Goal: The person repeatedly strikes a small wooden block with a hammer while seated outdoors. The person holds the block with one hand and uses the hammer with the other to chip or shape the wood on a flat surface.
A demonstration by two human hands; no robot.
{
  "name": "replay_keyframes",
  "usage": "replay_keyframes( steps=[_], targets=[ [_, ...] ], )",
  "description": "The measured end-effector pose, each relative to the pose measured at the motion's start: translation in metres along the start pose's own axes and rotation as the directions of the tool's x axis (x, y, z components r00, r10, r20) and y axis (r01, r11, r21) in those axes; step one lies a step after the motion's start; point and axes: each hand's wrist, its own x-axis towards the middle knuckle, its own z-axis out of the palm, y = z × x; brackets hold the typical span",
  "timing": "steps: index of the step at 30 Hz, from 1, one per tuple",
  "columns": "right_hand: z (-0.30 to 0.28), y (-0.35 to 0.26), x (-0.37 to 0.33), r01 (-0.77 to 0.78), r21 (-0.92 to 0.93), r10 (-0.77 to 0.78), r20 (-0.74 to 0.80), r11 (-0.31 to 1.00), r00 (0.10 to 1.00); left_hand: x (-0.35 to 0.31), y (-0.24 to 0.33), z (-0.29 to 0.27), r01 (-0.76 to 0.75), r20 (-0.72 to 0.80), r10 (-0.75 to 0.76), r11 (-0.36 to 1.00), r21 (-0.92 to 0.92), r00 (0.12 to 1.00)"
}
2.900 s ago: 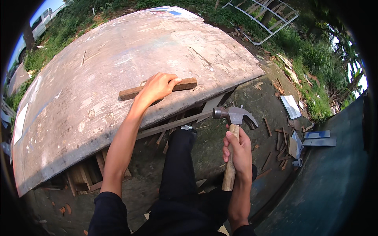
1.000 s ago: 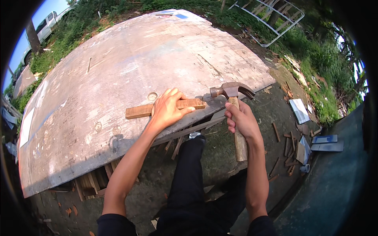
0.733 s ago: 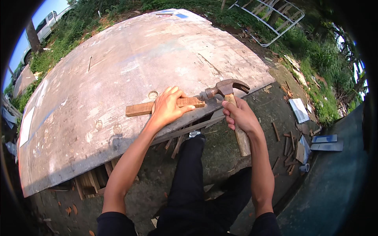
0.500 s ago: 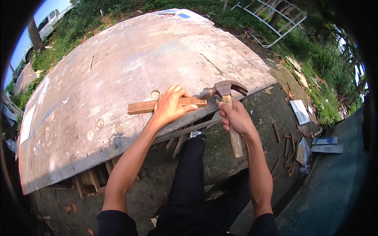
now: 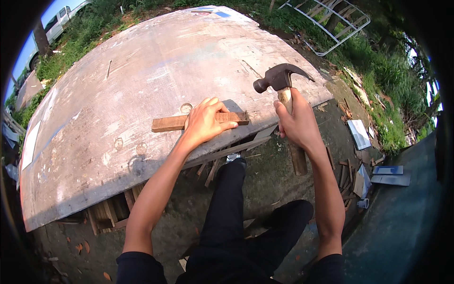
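Note:
A short wooden block [image 5: 169, 124] lies flat along the near edge of the tabletop. My left hand [image 5: 206, 122] grips it near its right half, fingers over the far side and thumb along the near side. At the block's right end a small thin dark piece, perhaps a nail, sticks up; it is too small to make out clearly. My right hand [image 5: 297, 118] is closed around the wooden handle of a claw hammer [image 5: 280, 78]. The hammer's metal head is raised, apart from the block, above and right of its right end.
The large worn wooden tabletop [image 5: 142, 80] has round ring marks and a thin stick [image 5: 109, 68] on it. Wood scraps [image 5: 347, 177] and a white panel [image 5: 359, 134] lie on the ground to the right. A white metal frame [image 5: 331, 26] stands at the far right.
My right hand has lifted the hammer up and to the right, away from the block's right end. My left hand and the block have stayed nearly in place.

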Motion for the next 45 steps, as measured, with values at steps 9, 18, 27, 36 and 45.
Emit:
replay_keyframes(
  steps=[9,18,27,36,45],
  targets=[
    [0.018,-0.012,0.004,0.149,-0.408,-0.121,0.094,0.901,0.988,0.006,0.003,-0.002,0.040,0.023,-0.040,0.999,0.017,0.999],
    [0.016,-0.011,0.007,0.119,-0.391,-0.125,0.010,0.913,0.992,0.008,-0.001,0.004,0.016,0.012,-0.016,1.000,-0.027,1.000],
    [-0.011,-0.021,0.012,0.350,-0.417,-0.392,-0.016,0.839,0.920,0.009,0.002,0.001,0.030,0.001,-0.030,1.000,0.000,1.000],
    [0.027,-0.027,0.010,0.323,-0.710,-0.193,0.260,0.626,0.946,0.007,0.005,-0.003,0.091,0.036,-0.090,0.996,-0.024,0.995],
    [0.017,-0.030,0.001,0.410,-0.624,-0.385,0.184,0.665,0.905,0.008,0.000,0.000,0.013,0.006,-0.013,1.000,0.017,1.000]
  ],
)
